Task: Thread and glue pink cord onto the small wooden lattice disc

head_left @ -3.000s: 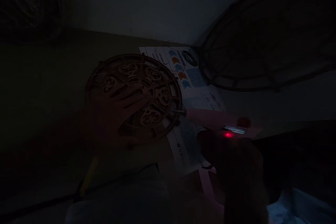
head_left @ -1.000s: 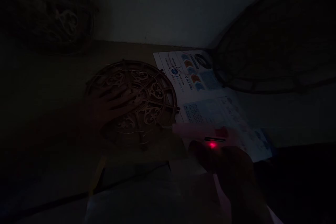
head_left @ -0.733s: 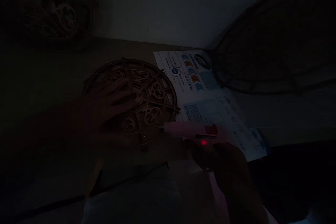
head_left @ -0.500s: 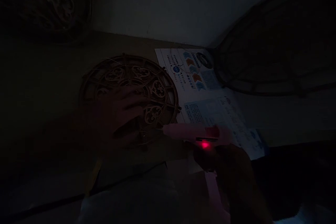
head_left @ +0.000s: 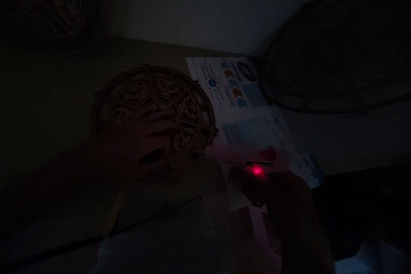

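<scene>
A round brown openwork panel (head_left: 190,107) with scrolled heart-shaped cutouts lies flat in the middle of the dim view. My left hand (head_left: 144,141) rests over its lower left part with the fingers spread, covering some of the pattern. From the right, my right hand (head_left: 282,197) is closed around the handle of a pink hot glue gun (head_left: 231,154), whose red light glows above the fingers. The gun's nozzle points left at the panel's lower right edge, near one heart-shaped piece (head_left: 184,139). Darkness hides whether the nozzle touches the wood.
A printed sheet (head_left: 244,115) lies right of the panel, with a small dark ring (head_left: 246,71) on it. A large round lattice frame (head_left: 308,98) leans at the right. Another ornate round piece (head_left: 69,4) stands at the upper left. A yellow strip (head_left: 114,214) is at the front.
The glue gun has drawn slightly right and up relative to the panel. My left hand stays on the panel. The whole view has shifted a little.
</scene>
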Demonstrator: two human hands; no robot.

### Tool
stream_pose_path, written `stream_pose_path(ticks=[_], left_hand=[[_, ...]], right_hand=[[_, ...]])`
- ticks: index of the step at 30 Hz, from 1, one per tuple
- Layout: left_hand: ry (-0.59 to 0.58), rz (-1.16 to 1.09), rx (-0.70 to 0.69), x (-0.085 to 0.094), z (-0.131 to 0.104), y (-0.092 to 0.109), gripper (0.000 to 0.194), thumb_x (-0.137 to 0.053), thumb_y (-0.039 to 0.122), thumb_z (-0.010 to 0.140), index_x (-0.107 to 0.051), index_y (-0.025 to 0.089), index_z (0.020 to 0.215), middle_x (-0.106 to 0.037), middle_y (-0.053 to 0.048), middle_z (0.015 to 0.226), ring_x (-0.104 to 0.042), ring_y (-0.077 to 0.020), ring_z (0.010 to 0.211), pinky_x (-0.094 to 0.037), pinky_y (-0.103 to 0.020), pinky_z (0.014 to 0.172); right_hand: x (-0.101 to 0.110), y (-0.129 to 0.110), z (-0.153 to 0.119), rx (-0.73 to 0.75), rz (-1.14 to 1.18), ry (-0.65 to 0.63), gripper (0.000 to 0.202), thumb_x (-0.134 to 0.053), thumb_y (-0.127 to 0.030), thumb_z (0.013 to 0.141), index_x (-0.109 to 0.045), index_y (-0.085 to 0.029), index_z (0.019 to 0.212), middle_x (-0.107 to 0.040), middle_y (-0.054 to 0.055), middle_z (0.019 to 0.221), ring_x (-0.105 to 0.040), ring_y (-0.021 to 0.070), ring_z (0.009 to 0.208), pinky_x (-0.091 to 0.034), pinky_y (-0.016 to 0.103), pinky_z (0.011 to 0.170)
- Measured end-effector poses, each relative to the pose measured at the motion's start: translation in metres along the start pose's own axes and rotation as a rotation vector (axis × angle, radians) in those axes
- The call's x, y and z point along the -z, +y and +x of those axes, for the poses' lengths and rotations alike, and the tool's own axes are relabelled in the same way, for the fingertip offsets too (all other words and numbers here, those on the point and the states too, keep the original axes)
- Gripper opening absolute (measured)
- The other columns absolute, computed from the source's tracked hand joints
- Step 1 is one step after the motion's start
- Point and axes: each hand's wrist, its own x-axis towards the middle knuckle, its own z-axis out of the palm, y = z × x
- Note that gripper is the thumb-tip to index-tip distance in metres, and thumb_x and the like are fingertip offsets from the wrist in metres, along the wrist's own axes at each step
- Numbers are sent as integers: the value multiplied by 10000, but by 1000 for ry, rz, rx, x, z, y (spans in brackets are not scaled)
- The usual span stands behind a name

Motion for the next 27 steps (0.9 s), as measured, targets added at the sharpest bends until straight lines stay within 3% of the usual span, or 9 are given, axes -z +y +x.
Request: stream_pose_path(ticks=[3, 10, 15, 21, 27], left_hand=[[83, -37, -19, -3, -1, -1, 115, -582, 270, 987, -669, 196, 979, -585, -80, 1484, -369, -336, 1524, -346, -560, 1227], [90, -69, 22, -6, -1, 0, 132, -606, 270, 981, -680, 209, 1073, -583, -80, 1494, -383, -317, 1522, -335, -533, 1256], [81, -44, 46, -7, -1, 0, 144, -573, 272, 994, -681, 196, 1053, -592, -72, 1490, -383, -302, 1523, -314, -523, 1267], [111, -15, 17, -9, 0, -1, 167, -536, 276, 1009, -664, 186, 1067, -607, -89, 1466, -411, -296, 1502, -319, -510, 1251], [98, 4, 37, -10, 1, 0, 195, -519, 283, 1022, -661, 195, 1121, -617, -76, 1452, -404, -284, 1508, -301, -495, 1264]], right_hand=[[-1, -4, -1, -142, 152, -44, 521, -755, -582, 803, -528, -201, 531, -475, -12, 510, -454, 119, 505, -354, 250, 468], [-8, -11, -1, -128, 213, -43, 478, -767, -496, 805, -500, -207, 534, -448, -21, 499, -410, 104, 497, -315, 247, 461], [-10, -10, -1, -74, 165, -88, 549, -734, -617, 805, -499, -203, 530, -453, -16, 500, -393, 96, 486, -296, 236, 450], [-13, -14, -4, -148, 8, -101, 540, -695, -700, 778, -658, -188, 609, -544, 18, 548, -478, 132, 540, -354, 252, 491], [-14, -12, 1, -83, -66, -170, 593, -635, -725, 816, -614, -189, 564, -528, 22, 516, -479, 131, 499, -352, 243, 447]])
